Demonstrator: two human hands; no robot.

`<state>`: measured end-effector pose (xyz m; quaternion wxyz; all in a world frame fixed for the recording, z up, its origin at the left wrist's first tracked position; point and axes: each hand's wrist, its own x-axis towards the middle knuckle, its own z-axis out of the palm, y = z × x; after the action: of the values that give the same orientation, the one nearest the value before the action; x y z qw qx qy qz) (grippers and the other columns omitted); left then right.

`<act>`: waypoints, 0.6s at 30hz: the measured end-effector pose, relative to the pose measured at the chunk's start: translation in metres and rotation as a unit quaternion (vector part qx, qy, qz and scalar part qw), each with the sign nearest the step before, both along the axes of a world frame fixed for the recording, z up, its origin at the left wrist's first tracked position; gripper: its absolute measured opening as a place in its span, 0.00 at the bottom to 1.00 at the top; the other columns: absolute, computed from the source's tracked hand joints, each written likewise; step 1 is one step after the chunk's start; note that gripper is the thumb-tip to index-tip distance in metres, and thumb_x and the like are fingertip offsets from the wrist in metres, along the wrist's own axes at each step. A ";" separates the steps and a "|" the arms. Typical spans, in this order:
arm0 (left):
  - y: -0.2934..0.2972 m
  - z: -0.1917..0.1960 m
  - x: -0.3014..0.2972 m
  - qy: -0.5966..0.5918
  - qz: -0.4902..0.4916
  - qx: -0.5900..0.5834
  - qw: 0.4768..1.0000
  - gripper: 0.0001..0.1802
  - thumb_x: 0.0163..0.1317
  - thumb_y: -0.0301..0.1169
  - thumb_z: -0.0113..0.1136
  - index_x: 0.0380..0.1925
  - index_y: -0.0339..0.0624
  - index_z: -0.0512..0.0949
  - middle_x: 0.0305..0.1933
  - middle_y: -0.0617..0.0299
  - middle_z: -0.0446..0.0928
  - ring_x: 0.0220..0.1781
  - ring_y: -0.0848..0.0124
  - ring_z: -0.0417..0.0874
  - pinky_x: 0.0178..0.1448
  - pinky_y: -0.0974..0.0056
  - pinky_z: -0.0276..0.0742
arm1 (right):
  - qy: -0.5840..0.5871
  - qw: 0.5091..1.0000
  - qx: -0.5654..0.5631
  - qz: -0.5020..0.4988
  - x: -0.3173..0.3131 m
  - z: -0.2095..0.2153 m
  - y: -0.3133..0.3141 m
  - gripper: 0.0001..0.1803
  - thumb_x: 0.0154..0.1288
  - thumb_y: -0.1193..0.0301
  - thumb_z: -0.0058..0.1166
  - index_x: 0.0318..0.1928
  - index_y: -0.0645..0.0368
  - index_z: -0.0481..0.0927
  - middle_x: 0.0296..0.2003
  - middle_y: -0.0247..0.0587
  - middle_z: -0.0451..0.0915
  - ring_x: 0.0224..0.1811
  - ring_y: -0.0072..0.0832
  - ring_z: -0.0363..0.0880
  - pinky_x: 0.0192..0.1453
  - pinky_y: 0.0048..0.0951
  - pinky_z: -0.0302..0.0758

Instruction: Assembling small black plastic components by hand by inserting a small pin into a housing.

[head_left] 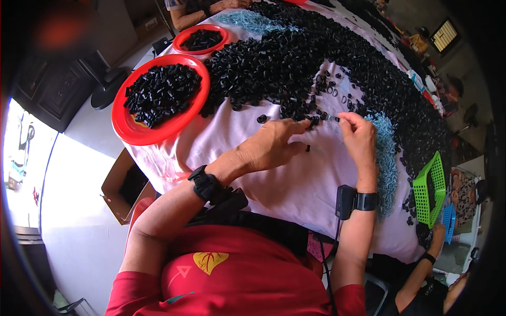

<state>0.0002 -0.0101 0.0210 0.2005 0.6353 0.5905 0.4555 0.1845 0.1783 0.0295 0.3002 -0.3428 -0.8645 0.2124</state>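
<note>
My left hand (270,143) reaches over the pale pink cloth with its thumb and forefinger apart. The forefinger touches the edge of a large heap of small black tube-like pieces (274,68). By the thumb tip is one loose black piece (308,148); whether they touch I cannot tell. My right hand (360,138) is closed in a pinch, with a small black piece (338,119) at its fingertips. A few tiny light-blue bits (331,117) lie beside that pinch. To the right of this hand spreads a pile of light-blue small pieces (385,152).
Two red plastic basins, a near one (205,87) and a far one (227,37), hold black pieces at the left. A green basket (421,195) stands at the right, near another person's arm (433,245). Below the table's left edge is a cardboard box (113,181).
</note>
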 end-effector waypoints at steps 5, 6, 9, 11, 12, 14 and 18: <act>-0.015 0.013 -0.004 0.026 -0.032 -0.122 0.992 0.16 0.66 0.31 0.63 0.52 0.37 0.83 0.43 0.52 0.86 0.40 0.65 0.87 0.46 0.60 0.82 | -0.046 0.998 0.031 0.019 0.010 -0.002 0.006 0.12 0.63 0.68 0.61 0.44 0.59 0.88 0.37 0.47 0.88 0.37 0.39 0.86 0.44 0.35 0.81; -0.022 0.008 -0.001 0.028 -0.059 -0.146 0.987 0.14 0.66 0.31 0.63 0.49 0.37 0.84 0.41 0.53 0.86 0.40 0.65 0.88 0.46 0.60 0.82 | -0.041 0.999 0.029 0.019 0.006 -0.005 0.005 0.12 0.63 0.68 0.61 0.44 0.59 0.88 0.37 0.47 0.88 0.37 0.39 0.86 0.44 0.35 0.81; -0.033 -0.001 -0.002 0.034 -0.083 -0.153 0.984 0.12 0.66 0.31 0.63 0.46 0.37 0.84 0.39 0.53 0.86 0.40 0.65 0.88 0.46 0.61 0.82 | -0.079 0.986 0.135 0.057 -0.007 -0.012 -0.003 0.15 0.62 0.68 0.63 0.50 0.55 0.86 0.42 0.47 0.85 0.47 0.44 0.81 0.53 0.39 0.78; -0.031 -0.002 -0.004 0.037 -0.082 -0.135 0.987 0.12 0.67 0.30 0.62 0.46 0.36 0.84 0.38 0.53 0.86 0.40 0.65 0.88 0.46 0.61 0.82 | -0.078 0.984 0.150 0.060 -0.010 -0.017 -0.004 0.13 0.61 0.70 0.63 0.47 0.55 0.86 0.41 0.46 0.85 0.46 0.44 0.81 0.51 0.39 0.78; -0.029 -0.002 -0.007 0.031 -0.056 -0.128 0.990 0.12 0.67 0.30 0.62 0.47 0.36 0.84 0.38 0.53 0.86 0.39 0.65 0.88 0.45 0.61 0.82 | -0.079 0.981 0.164 0.066 -0.010 -0.020 -0.004 0.11 0.61 0.71 0.63 0.45 0.56 0.87 0.40 0.45 0.84 0.44 0.43 0.82 0.50 0.40 0.78; -0.022 0.000 -0.012 0.026 -0.032 -0.124 0.991 0.12 0.67 0.29 0.61 0.47 0.35 0.84 0.37 0.53 0.86 0.37 0.65 0.88 0.44 0.61 0.82 | -0.070 0.982 0.158 0.070 -0.010 -0.021 -0.003 0.10 0.60 0.73 0.63 0.43 0.56 0.86 0.38 0.44 0.84 0.43 0.42 0.82 0.49 0.39 0.78; -0.002 0.001 -0.013 0.031 0.084 -0.062 0.994 0.14 0.61 0.30 0.64 0.46 0.39 0.84 0.37 0.46 0.85 0.39 0.53 0.88 0.44 0.54 0.82 | -0.048 0.988 0.116 0.085 -0.010 -0.017 -0.006 0.09 0.58 0.77 0.61 0.40 0.58 0.85 0.33 0.42 0.84 0.38 0.41 0.83 0.46 0.38 0.79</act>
<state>-0.0128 -0.0121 0.0224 0.1823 0.5839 0.6747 0.4132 0.1745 0.1726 0.0125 0.2770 -0.2409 -0.9226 0.1186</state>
